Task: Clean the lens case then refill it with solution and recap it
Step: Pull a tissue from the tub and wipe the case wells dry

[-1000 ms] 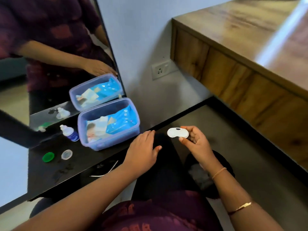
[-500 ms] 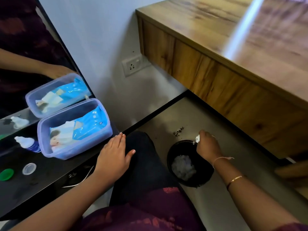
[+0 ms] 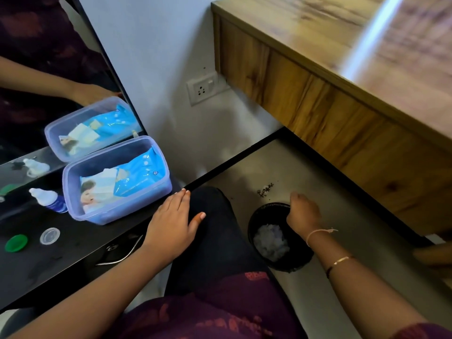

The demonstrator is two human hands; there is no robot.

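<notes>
Lens case is not showing anywhere in the head view. The right hand [image 3: 303,214], at 4 o'clock of the frame's centre, is hanging knuckles-up over the far rim of a black bin [image 3: 293,263] on the floor. Its fingers are curling under and out of sight, so it cannot be told whether it is clutching the case or anything else. A wad of white tissue [image 3: 270,242] is lying inside the bin, at 7 o'clock of that hand.

The left hand [image 3: 173,221] is lying palm-down at the right end of a black tabletop [image 3: 36,270], fingers straight and together, thumb spreading out over the person's dark lap, grasping nothing.

At 10 o'clock of this hand a blue plastic box [image 3: 73,192] is sitting on the tabletop against a mirror [image 3: 36,57] and holding a blue pack of wipes [image 3: 137,172]. A solution bottle [image 3: 49,200] with a white nozzle is standing just beside the box, at its 9 o'clock. A clear cap [image 3: 50,236] is lying at 7 o'clock of the box. A green cap [image 3: 16,243] is lying at 9 o'clock of the clear one, near it but apart.

A wall socket [image 3: 203,89] is showing at 12 o'clock and a wooden cabinet [image 3: 318,106] at 2 o'clock.
</notes>
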